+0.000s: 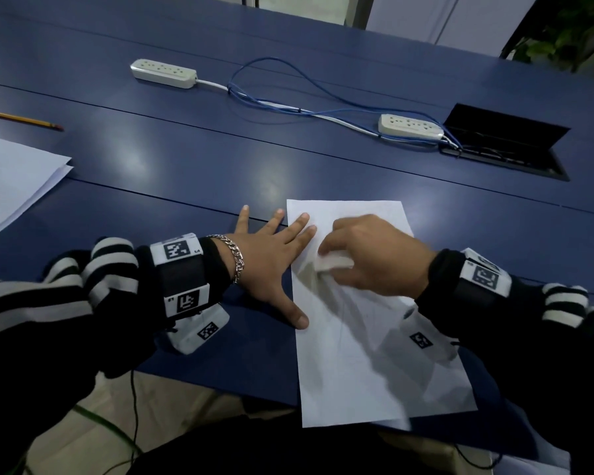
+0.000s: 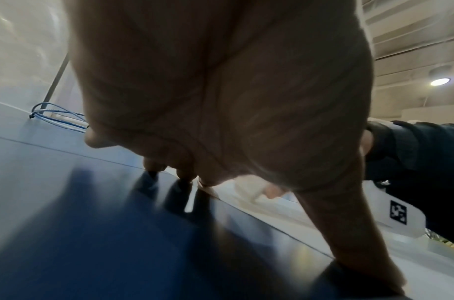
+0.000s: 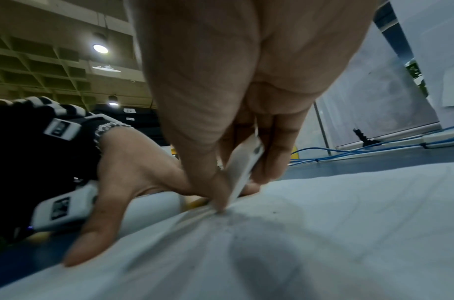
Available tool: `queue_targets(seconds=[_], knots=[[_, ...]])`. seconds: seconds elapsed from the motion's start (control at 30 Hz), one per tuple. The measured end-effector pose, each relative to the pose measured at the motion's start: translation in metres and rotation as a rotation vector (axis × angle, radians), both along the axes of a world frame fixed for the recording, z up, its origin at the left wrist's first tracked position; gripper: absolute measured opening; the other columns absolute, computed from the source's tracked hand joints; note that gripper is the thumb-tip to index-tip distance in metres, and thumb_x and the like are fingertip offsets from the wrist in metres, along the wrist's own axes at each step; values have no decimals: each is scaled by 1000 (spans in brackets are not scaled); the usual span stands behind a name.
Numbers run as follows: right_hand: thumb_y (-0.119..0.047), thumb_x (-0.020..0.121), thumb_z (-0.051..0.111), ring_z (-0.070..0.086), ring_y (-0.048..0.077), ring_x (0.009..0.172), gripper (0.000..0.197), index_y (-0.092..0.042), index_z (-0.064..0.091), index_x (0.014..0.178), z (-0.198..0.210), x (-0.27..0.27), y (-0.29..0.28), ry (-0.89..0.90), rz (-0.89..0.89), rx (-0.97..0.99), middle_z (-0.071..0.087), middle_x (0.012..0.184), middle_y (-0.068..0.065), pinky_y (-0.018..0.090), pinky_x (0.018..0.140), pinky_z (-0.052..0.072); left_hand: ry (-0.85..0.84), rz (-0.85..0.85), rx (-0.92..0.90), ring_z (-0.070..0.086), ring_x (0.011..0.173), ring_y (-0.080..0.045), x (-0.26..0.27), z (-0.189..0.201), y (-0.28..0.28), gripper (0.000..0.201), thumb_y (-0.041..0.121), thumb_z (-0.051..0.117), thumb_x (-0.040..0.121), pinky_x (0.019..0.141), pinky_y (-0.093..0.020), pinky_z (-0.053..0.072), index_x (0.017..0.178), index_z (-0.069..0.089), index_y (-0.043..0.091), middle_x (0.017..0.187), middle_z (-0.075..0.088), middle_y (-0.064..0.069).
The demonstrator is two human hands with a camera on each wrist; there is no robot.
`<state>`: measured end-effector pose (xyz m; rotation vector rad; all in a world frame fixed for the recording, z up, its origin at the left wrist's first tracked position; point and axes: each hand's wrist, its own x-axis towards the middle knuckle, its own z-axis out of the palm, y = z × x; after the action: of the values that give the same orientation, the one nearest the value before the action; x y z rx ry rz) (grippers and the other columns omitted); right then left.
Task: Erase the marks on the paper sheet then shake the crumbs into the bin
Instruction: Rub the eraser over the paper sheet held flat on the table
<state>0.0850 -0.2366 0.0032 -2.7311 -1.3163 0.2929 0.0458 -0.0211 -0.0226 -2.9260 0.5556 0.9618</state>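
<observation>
My left hand [image 1: 271,255]: fingers spread flat, pinning the paper sheet's [image 1: 374,358] left edge | my right hand [image 1: 374,255]: pinching the white eraser [image 1: 333,263] against the sheet | sheet: near table [image 1: 186,173] edge, overhanging.

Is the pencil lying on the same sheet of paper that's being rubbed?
No, the pencil lies on the bare blue table, far to the left of the paper sheet.
</observation>
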Motion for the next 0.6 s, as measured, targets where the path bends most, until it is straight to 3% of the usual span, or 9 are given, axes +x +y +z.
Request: queue_targets(seconds=[0.1,0.27,0.47,0.6], knots=[[-54,80,61,58,16,84,36,-29,72,104,3,-1,2,82,80,-30,59,89,-11,32,77,48,0,-1,2,-34,154,-27,1,-1,1,160,108,53,46,110,-81,-16,157,-34,33,164,-40,14],[-51,83,67,60,18,89,34,-27,72,107,2,19,0,-29,-95,13,57,90,-12,36,82,51,-5,0,0,-32,154,-28,0,-1,0,160,109,53,46,113,-81,-12,158,-32,32,165,-40,13],[-59,77,55,59,15,82,42,-29,74,99,6,-16,0,154,111,-13,60,87,-11,33,76,51,-9,-4,6,-31,155,-30,1,-1,-1,161,108,54,46,114,-79,-12,158,-32,31,166,-39,12],[-50,83,67,61,19,85,33,-23,72,100,6,13,-1,6,-38,22,58,86,-11,33,79,49,-11,-10,22,-30,155,-29,1,-1,-2,160,108,52,47,115,-78,-13,158,-32,30,166,-39,11]])
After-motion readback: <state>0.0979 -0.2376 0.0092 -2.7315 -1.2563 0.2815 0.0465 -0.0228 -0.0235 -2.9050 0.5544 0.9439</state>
